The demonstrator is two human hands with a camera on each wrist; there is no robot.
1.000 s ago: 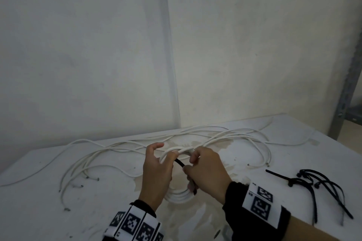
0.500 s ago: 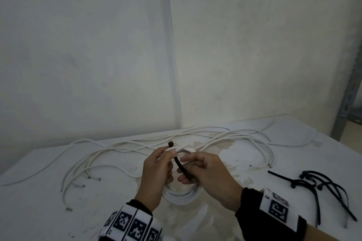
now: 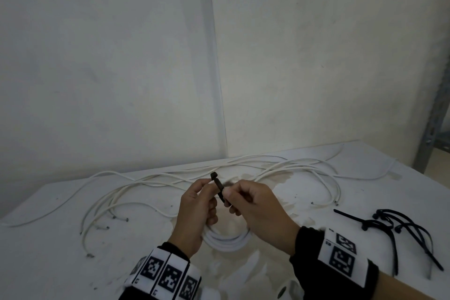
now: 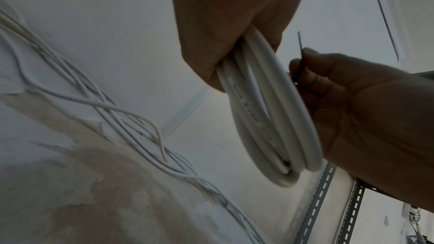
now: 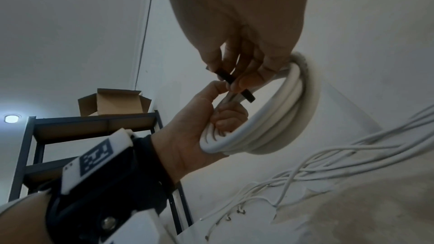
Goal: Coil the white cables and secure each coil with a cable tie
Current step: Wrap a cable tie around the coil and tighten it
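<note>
- Your left hand (image 3: pixel 194 212) is curled round the coil (image 3: pixel 227 242); fingers wrap the loops, thumb and forefinger pinch the tie (image 3: pixel 218 186) near its head
- Your right hand (image 3: pixel 258 209) pinches the same tie lower down between thumb and fingers; the other fingers are curled in
- Tie is black, tilted, head end up and to the left; it crosses between both hands above the coil's top
- Whether the tie already goes round the loops: cannot tell
- Coil is white, several loops, held above the table (image 3: pixel 48 263); its lower arc hangs below the hands
- Left wrist view: coil (image 4: pixel 270 118) hangs from your left palm; right hand (image 4: pixel 364 108) just beside it; a thin tie tail sticks up from its fingers
- Right wrist view: tie (image 5: pixel 234 84) clamped by fingertips of both hands; coil (image 5: pixel 281 127) gripped in left hand (image 5: pixel 199 127)
- Loose cables (image 3: pixel 136 192) are spread on the table behind the hands, ends to the left and right
- Spare ties (image 3: pixel 399 229), black, lie in a heap on the table to your right, well apart from the hands
- Metal shelf (image 5: pixel 70 136) with a cardboard box (image 5: pixel 112 103) on top shows in the right wrist view
</note>
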